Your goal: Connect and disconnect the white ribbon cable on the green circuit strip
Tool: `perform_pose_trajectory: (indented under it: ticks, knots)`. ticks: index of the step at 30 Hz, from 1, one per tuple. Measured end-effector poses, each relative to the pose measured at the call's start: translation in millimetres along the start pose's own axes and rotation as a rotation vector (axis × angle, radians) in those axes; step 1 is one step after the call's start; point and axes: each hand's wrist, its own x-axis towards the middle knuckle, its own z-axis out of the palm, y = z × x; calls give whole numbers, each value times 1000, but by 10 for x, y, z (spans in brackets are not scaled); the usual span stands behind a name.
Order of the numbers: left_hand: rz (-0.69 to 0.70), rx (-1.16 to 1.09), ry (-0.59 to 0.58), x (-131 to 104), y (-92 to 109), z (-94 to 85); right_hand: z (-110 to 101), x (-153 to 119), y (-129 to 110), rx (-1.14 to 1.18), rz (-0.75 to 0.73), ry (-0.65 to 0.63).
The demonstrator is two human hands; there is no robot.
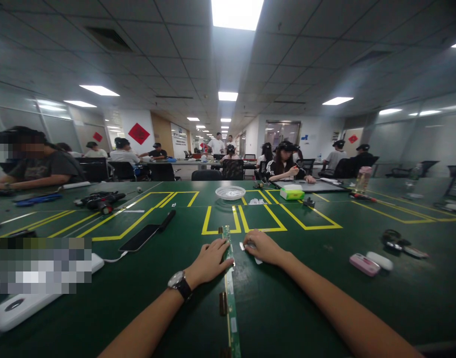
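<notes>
green circuit strip [231, 303] lies under the left hand's [210, 258] slightly spread fingers; right hand's [263, 247] curled fingers partly hide a small pale piece [258, 260].

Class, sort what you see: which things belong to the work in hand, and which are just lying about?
Work in hand:
- green circuit strip, under the left hand
- small pale piece at the right hand, partly hidden

Lying about:
- dark phone
- round dish
- pink case
- green-and-white pack
</notes>
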Motion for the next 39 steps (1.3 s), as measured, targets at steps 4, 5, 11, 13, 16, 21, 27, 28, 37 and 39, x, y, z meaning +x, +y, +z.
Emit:
perform_pose_trajectory:
  ticks: [4, 5, 11, 13, 16, 21, 27, 28, 37, 39]
  knots:
    - [9, 18, -2, -3, 8, 7, 64, 15, -34, 42, -5, 52]
    - [12, 21, -2, -3, 12, 10, 81, 19, -47, 52, -7, 62]
    - [17, 35, -2, 1, 41, 17, 131, 30, -133, 88, -29, 83]
    - [25, 36, 0, 3, 44, 18, 132, 32, -145, 95, -42, 83]
    - [35, 35, 4, 7, 44, 20, 131, 35, -145, 106, -62, 79]
    - [29, 30, -11, 11, 40, 30, 137, 36, -129, 123, -77, 84]
    - [15, 6, -81, 25, 52, 28, 173, 36, -89, 158, -102, 99]
    - [12, 3, -98, 30, 60, 25, 180, 38, -83, 166, -107, 103]
    - [36, 38, -167, 66, 103, -19, 189, 62, -62, 245, -177, 113]
    - [47, 49, -185, 84, 85, -16, 181, 61, -56, 244, -187, 111]
